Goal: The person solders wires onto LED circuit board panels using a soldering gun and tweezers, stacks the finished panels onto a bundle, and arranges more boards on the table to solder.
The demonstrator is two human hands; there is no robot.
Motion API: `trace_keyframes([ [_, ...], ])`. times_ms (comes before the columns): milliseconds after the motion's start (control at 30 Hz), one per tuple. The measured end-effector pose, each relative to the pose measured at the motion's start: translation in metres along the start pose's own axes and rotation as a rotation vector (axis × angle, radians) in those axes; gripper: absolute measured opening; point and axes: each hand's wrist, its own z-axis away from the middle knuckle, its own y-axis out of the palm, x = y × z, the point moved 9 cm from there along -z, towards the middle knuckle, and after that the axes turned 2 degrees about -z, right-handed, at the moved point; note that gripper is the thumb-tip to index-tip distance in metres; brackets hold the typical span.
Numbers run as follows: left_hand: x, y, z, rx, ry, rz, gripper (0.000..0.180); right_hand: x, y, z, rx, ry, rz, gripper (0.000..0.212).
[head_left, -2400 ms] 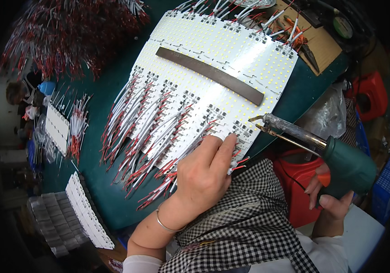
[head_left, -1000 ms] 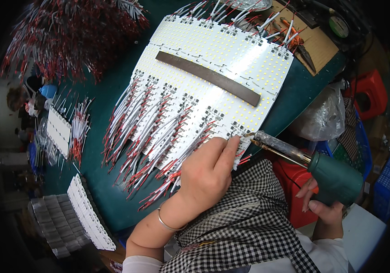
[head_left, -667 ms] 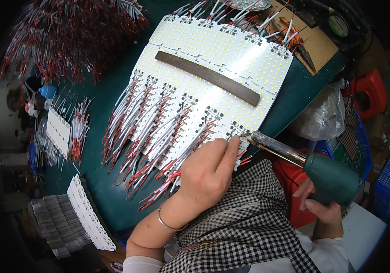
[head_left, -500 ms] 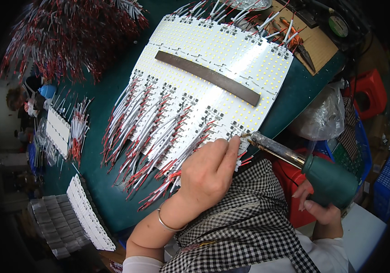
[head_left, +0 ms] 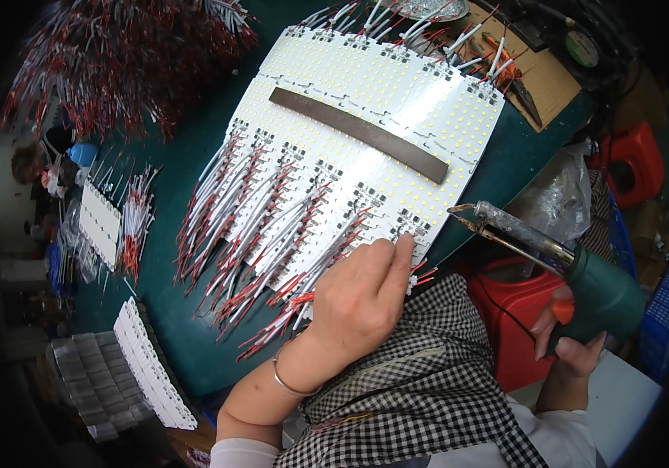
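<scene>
My left hand (head_left: 362, 292) is closed in a pinch at the near right edge of white LED boards (head_left: 397, 86). Red-and-white wires (head_left: 301, 299) stick out beside it; its fingertips, by the solder pads, hide most of what they hold. A green soldering gun (head_left: 603, 292) sits in my right hand (head_left: 572, 351), whose fingers wrap its grip. Its tip is apart from the boards, just off their right edge. Rows of wires (head_left: 229, 210) hang from the boards' near left side. A dark flat bar (head_left: 358, 134) lies across the boards.
A large heap of wires (head_left: 124, 62) fills the far left of the green table (head_left: 166, 312). Pliers (head_left: 523, 97) lie on cardboard (head_left: 557, 78) at the far right. Stacked boards (head_left: 151, 366) stand near left. Red stools (head_left: 635, 164) and a blue basket (head_left: 668, 300) are at right.
The soldering gun in my right hand has moved right and away from the pads by my left fingertips. My left hand has stayed almost still.
</scene>
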Motion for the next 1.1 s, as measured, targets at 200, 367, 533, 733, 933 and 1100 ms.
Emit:
trace_keyframes([
  [200,-0.001,-0.004,-0.002,-0.008,-0.005,0.0,0.053,0.01,0.002,-0.021,0.071,-0.052,-0.017,0.087],
  [367,0.016,-0.025,0.01,0.03,-0.229,0.06,0.05,0.04,-0.007,-0.043,-0.051,-0.288,0.027,0.097],
  [533,0.023,-0.023,0.025,0.104,-0.341,0.029,0.036,0.06,-0.012,-0.069,-0.003,-0.326,-0.088,0.092],
  [733,0.025,-0.036,0.024,0.02,-0.383,0.141,0.033,0.067,-0.036,-0.116,-0.196,-0.279,-0.114,0.075],
  [933,0.007,-0.067,0.025,0.126,-0.354,-0.083,0.032,0.062,-0.03,-0.178,-0.333,-0.219,-0.097,0.07],
  [1100,0.01,-0.093,0.034,0.168,-0.385,-0.07,0.029,0.066,-0.018,-0.243,-0.272,-0.24,0.005,0.067],
])
